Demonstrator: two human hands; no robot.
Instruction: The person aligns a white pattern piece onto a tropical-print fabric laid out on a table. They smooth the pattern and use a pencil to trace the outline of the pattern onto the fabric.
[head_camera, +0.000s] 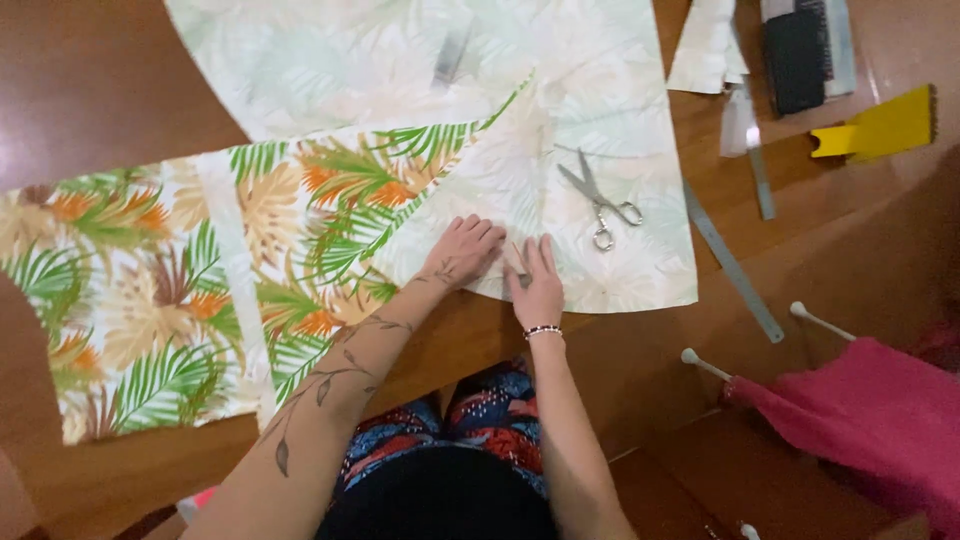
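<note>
A large piece of leaf-print fabric (200, 270) lies spread on a brown wooden table (90, 80), bright green and orange on the left, pale reverse side (600, 100) on the right. My left hand (462, 250) rests flat on the fabric's near edge, fingers together. My right hand (537, 280), with a beaded bracelet at the wrist, presses flat beside it on the same edge. The two hands almost touch. Silver scissors (600, 203) lie on the pale fabric just beyond my right hand.
A long metal ruler (733, 263) lies to the right of the fabric. Further back are a clear ruler (750, 140), a yellow tool (880, 128) and a black brush (797, 55). Pink cloth (870, 420) hangs on a white-knobbed rack at the right.
</note>
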